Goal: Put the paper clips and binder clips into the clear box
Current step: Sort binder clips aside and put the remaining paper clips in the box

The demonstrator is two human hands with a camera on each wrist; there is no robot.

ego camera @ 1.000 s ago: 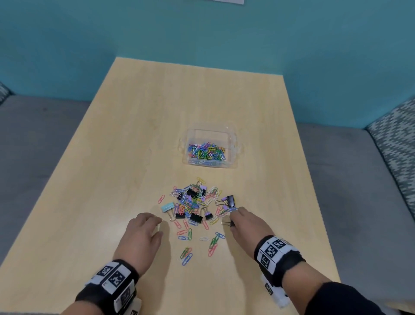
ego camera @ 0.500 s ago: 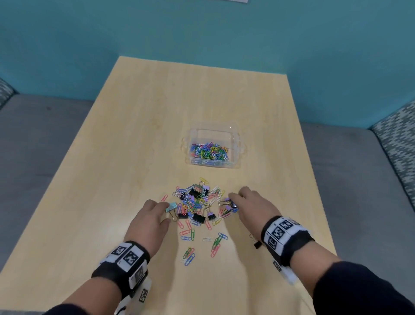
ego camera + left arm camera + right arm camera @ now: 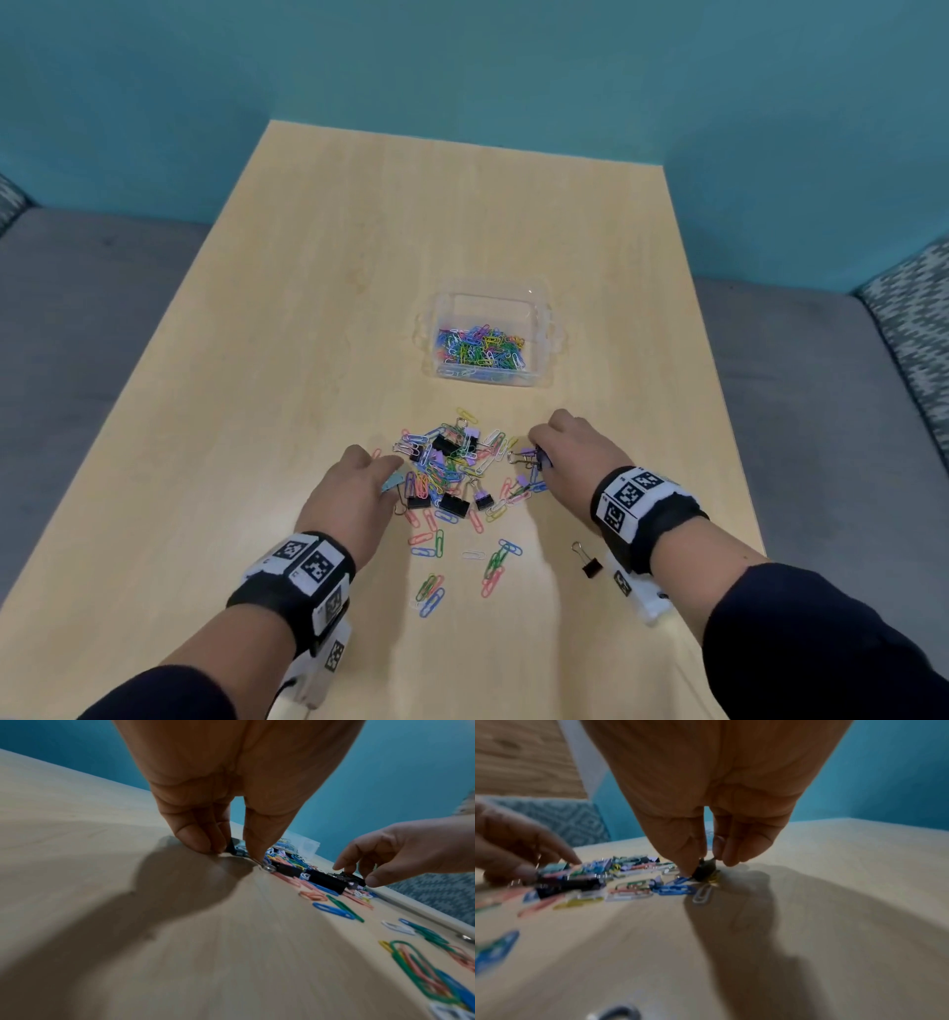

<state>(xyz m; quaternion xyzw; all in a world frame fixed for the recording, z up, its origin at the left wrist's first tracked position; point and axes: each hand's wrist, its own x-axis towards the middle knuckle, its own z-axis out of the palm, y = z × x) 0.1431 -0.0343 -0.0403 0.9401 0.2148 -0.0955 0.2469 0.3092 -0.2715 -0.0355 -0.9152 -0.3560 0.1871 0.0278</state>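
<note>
A clear box stands mid-table with several coloured paper clips inside. In front of it lies a pile of paper clips and binder clips. My left hand is at the pile's left edge, thumb and fingers pinching a light blue binder clip; the left wrist view shows the left hand closed down on it. My right hand is at the pile's right edge. The right wrist view shows the right hand pinching a dark binder clip against the table.
A small black binder clip lies alone beside my right wrist. Loose paper clips are scattered nearer to me. The wooden table is bordered by grey seating and a teal wall.
Both hands moved forward into the pile. The left hand closed on the light blue clip, the right on a dark clip. A small black binder clip now lies uncovered near my right wrist.
</note>
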